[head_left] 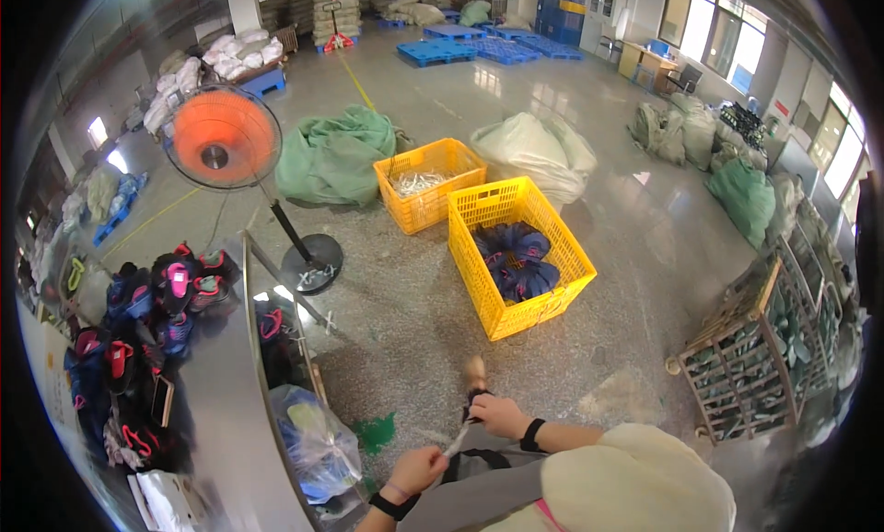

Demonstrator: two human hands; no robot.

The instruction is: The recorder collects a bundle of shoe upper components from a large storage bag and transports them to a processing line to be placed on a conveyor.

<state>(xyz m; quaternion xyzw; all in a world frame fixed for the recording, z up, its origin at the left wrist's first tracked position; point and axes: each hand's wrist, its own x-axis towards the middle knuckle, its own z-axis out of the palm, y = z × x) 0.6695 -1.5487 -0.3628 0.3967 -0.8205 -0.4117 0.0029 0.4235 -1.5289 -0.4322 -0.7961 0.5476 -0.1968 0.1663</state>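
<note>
A thin pale strip [458, 440] runs between my two hands, low in the middle of the head view and above my lap. My left hand [417, 467] is closed on its lower end. Further up, my right hand [500, 416] has its fingers curled around the other end. Beside those fingers shows something dark [476, 398], too small and covered to name. Ahead on the floor stands a yellow crate [562, 292] with bundled dark blue shoe uppers [516, 260] inside.
Another yellow crate [424, 217] holds pale strips. Behind are a green sack [336, 154] and a white sack [534, 150]. At left, a pedestal fan [221, 140] stands by a metal table [221, 394] piled with shoes [147, 320]. A slatted cart [746, 366] stands right.
</note>
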